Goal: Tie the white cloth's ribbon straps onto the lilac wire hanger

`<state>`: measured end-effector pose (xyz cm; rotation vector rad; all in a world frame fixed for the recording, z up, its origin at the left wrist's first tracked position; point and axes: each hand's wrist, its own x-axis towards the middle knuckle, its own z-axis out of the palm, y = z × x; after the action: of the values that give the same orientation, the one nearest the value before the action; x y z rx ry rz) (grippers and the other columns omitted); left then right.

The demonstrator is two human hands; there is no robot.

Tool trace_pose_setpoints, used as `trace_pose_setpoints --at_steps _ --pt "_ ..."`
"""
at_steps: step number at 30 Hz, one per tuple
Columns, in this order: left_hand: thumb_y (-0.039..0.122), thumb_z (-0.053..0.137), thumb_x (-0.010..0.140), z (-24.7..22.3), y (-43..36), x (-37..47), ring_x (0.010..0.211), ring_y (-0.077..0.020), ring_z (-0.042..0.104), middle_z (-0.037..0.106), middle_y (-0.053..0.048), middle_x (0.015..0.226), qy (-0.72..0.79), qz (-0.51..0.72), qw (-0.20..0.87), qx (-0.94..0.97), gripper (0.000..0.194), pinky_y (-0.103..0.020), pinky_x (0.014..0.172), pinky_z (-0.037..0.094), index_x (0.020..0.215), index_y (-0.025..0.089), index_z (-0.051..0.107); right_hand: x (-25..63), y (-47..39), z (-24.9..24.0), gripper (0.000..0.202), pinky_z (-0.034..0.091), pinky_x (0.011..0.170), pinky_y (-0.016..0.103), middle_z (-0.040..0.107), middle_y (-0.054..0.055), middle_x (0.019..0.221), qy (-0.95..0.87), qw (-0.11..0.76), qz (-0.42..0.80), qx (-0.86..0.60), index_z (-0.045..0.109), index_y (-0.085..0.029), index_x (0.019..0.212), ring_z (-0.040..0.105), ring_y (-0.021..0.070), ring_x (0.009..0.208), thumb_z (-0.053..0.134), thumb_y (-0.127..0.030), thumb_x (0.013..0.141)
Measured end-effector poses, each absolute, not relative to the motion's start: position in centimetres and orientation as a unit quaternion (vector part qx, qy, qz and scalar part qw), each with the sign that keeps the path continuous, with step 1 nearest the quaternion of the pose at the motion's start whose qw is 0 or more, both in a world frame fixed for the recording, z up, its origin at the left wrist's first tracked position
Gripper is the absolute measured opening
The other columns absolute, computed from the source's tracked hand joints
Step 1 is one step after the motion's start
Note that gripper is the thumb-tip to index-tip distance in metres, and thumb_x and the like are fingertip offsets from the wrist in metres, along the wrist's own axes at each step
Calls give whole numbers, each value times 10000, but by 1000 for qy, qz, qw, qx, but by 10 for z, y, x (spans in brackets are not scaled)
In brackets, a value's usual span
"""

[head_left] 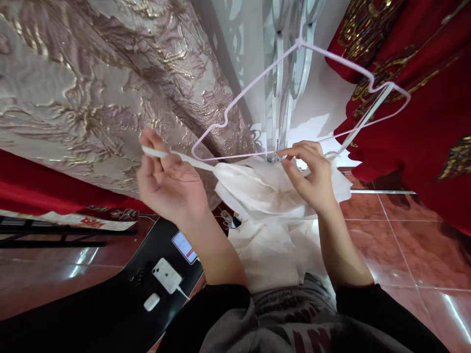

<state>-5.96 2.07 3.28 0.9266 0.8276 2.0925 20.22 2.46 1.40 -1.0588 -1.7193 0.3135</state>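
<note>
A pale pink clothes hanger (pixel 263 72) hangs in front of me. On its right notch sits one thin strap (pixel 368 113) of a white garment (pixel 257 189), which drapes below the bar. The garment's other strap (pixel 196 163) is pulled out to the left, past the hanger's left corner. My left hand (pixel 171 181) is raised there, its fingers closed on that strap. At the middle of the lower bar, my right hand (pixel 309 169) has its fingertips on the hanger, just above the garment; its lower fingers are partly hidden.
A shiny floral curtain (pixel 91 83) fills the left; red gold-trimmed cloth (pixel 423 113) hangs at the right. Behind the hanger is white ornamental metalwork (pixel 283 93). On a black table (pixel 91 309) at lower left lie a white phone (pixel 167 275), another phone (pixel 185 246) and a small white case (pixel 151 302).
</note>
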Motion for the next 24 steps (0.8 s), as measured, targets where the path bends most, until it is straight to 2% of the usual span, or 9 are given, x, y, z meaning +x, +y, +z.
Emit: trace_pose_setpoints --at_steps 1,3,6,8,10,13,15,20,24 --pt "407 752 918 21 23 -57 1180 -221 679 662 96 1490 326 840 313 301 181 -324 780 603 1094 367 765 202 24 13 158 518 1034 428 720 3 888 -717 524 131 -441 770 -285 1056 644 199 1067 647 -255 962" --pt "309 767 913 1 25 -41 874 -133 699 691 38 1454 352 822 355 274 224 -244 624 530 1131 354 744 199 23 10 157 527 1062 453 738 8 902 -720 522 133 -438 771 -284 1047 647 214 1127 638 -256 969" --pt "490 723 983 -8 23 -5 645 -103 629 747 -85 1337 362 727 474 340 307 -236 493 429 1209 282 722 192 15 8 157 530 1118 491 761 16 950 -747 499 142 -415 765 -278 1063 623 235 1272 635 -255 978" --pt "558 709 996 -3 21 15 588 -100 612 776 -81 1094 338 722 483 362 346 -224 469 413 1121 236 720 190 9 7 175 540 1133 503 768 17 1053 -766 497 145 -382 757 -284 1102 632 233 1300 643 -244 975" --pt "560 750 976 3 21 26 538 -91 585 716 -35 878 312 738 473 365 351 -210 464 419 996 213 701 194 5 7 198 583 1058 473 748 26 1146 -723 573 115 -368 758 -294 1118 678 225 1219 674 -226 952" --pt "557 808 934 6 23 25 487 -77 531 648 -11 794 301 743 465 376 385 -207 451 426 912 197 673 216 13 8 305 590 904 382 690 48 1203 -550 745 3 -378 741 -306 1189 690 185 1065 684 -171 921" --pt "558 807 936 4 25 20 482 -75 513 643 -16 799 307 737 462 385 395 -210 448 430 904 190 666 238 24 11 366 574 889 368 679 64 1216 -464 794 -50 -389 734 -277 1212 678 166 996 682 -123 883" --pt "543 828 921 2 28 16 493 -68 506 652 -20 800 294 739 469 385 390 -197 464 433 900 179 688 271 36 29 183 550 671 307 744 63 835 -465 725 120 -493 812 -189 960 686 142 733 708 -168 811" --pt "535 847 903 3 28 16 485 -64 495 653 -11 781 294 744 462 382 387 -192 465 426 889 178 699 261 27 47 178 527 587 238 746 33 765 -496 679 173 -513 825 -178 844 656 91 642 661 -125 800"
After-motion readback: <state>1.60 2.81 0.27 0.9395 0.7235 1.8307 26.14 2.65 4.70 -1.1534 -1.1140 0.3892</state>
